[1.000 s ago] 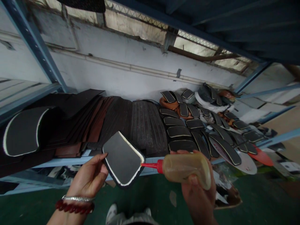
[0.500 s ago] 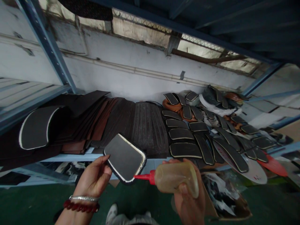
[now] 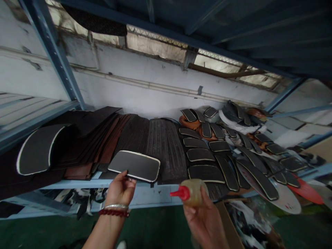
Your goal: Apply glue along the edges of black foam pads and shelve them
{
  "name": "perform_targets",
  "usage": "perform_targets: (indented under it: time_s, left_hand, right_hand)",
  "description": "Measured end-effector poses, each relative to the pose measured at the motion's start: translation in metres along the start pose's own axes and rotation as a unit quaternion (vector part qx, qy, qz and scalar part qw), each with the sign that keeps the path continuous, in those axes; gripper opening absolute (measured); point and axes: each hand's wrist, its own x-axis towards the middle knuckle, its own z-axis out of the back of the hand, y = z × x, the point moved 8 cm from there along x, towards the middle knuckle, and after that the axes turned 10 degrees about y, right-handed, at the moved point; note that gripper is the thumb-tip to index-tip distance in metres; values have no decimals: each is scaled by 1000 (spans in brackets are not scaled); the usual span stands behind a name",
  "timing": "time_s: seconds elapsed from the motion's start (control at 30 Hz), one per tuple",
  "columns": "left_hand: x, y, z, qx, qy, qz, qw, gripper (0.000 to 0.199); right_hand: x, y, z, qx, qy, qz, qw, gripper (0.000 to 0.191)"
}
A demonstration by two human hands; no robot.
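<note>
My left hand [image 3: 121, 189] pinches the near edge of a dark, rounded rectangular panel [image 3: 136, 165], which has a pale line of glue along its rim. The panel is held over the front of the dark leather sheets on the shelf. In my right hand [image 3: 203, 216] is a squeeze glue bottle [image 3: 195, 192] with yellowish contents and a red nozzle. Its tip points left and stands apart from the panel. Several similar glue-edged panels [image 3: 199, 155] lie to the right, and a curved one [image 3: 38, 150] rests at the far left.
Stacked brown and black sheets [image 3: 129, 135] cover the left and middle of the blue shelf [image 3: 153, 197]. A red oval piece [image 3: 307, 190] and a pale oval piece [image 3: 287, 200] jut out at right. Below stands a cardboard box [image 3: 228, 228] of scraps. A blue post [image 3: 55, 52] rises at left.
The panel has turned and moved up over the shelf with my left hand, which shifted right. The bottle has drawn away from the panel's edge, its nozzle now pointing more toward me.
</note>
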Motion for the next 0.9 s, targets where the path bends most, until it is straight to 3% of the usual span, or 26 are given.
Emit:
perform_targets:
  time_s: [0.17,0.33,0.43,0.57,0.67,0.77,0.83,0.9]
  left_hand:
    - [42,39,-23,8,-15,23,1000,9]
    - [72,69,-41,47,-2,14,999,27]
    - [78,80,-40,105,23,19,994,27]
    - [68,83,-26,225,67,34,971,14]
    - [48,81,-13,345,129,86,926,8]
    - [36,63,-15,480,202,125,844,2]
    - [45,38,-37,556,243,84,790,11]
    - [66,11,-71,614,264,13,743,23]
  right_hand:
    - [3,43,10,18,-22,71,997,53]
    - [4,51,33,46,-48,64,996,61]
    - [9,52,45,52,-29,46,997,58]
    - [13,53,52,50,-3,47,998,51]
    - [11,54,50,49,2,73,996,49]
    - [6,59,48,39,2,111,993,44]
    - [1,64,52,35,-8,133,990,41]
    - [-3,68,58,35,-17,137,990,42]
